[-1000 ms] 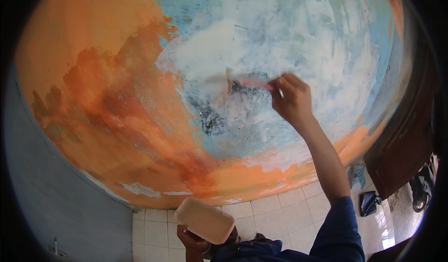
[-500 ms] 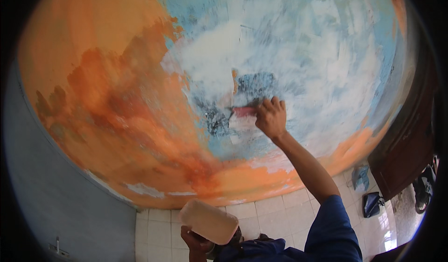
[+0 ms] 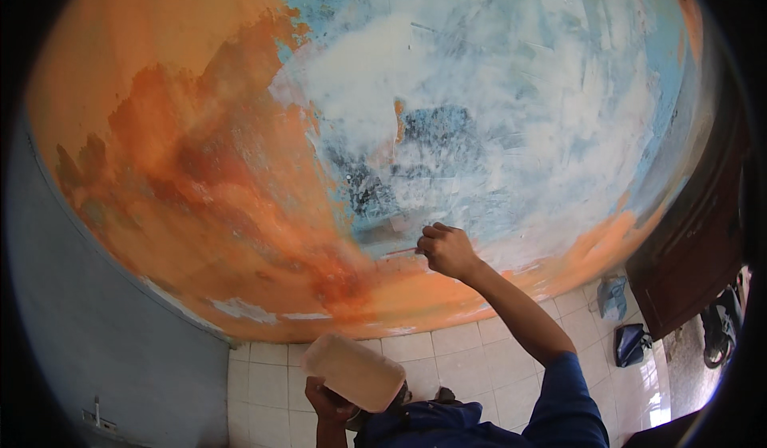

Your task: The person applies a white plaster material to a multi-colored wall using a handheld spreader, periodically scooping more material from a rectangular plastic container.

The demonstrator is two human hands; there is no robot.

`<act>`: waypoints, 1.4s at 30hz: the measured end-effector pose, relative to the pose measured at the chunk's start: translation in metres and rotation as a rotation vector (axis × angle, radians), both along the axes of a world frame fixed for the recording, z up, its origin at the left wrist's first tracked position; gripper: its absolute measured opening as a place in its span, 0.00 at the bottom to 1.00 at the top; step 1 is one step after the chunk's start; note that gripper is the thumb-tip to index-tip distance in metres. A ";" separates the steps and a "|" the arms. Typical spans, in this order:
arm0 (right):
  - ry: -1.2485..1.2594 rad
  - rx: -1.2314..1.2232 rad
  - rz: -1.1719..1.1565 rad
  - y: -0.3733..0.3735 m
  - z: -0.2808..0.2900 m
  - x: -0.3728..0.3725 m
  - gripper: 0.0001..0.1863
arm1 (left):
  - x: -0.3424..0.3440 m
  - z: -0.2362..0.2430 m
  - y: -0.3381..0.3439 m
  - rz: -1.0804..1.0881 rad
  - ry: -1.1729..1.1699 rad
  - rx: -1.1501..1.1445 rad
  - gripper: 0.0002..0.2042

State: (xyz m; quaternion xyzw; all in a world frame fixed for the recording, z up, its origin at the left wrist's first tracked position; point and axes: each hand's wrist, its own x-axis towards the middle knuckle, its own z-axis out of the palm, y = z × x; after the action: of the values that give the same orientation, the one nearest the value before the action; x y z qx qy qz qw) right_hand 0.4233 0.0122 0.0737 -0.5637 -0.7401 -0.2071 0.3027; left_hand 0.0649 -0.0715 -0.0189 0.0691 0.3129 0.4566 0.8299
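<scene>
My right hand (image 3: 447,251) is closed around a thin red scraper (image 3: 404,251), its edge at the lower part of the painted wall (image 3: 511,128). Blurred white filler spreads over blue paint there, with dark patches showing through above the hand. At the bottom, my left hand (image 3: 329,404) grips a peach-coloured rectangular tub (image 3: 354,372) by its left end. Whether anything lies inside the tub I cannot tell. The wall's left side is orange with rough, peeled borders.
A grey wall (image 3: 104,288) meets the painted one at the left. Pale floor tiles (image 3: 459,372) run along its foot. On the right are a dark brown door (image 3: 683,264), a light blue bag (image 3: 612,298), a dark blue bag (image 3: 629,345) and part of a motorcycle (image 3: 717,332).
My right hand has moved down and slightly left along the wall with the scraper, which now shows as a thin edge. My left hand still holds the tub in nearly the same place.
</scene>
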 end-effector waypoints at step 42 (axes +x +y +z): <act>-0.004 0.707 -0.264 -0.006 0.214 0.019 0.08 | 0.000 -0.064 0.018 0.124 0.405 0.552 0.24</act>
State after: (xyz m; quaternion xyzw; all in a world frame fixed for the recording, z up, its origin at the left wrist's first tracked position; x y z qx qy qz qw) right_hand 0.4420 0.0062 0.2875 -0.5145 -0.5443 -0.4883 0.4479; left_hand 0.0647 -0.0534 -0.0834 0.3610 0.3395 0.5507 0.6717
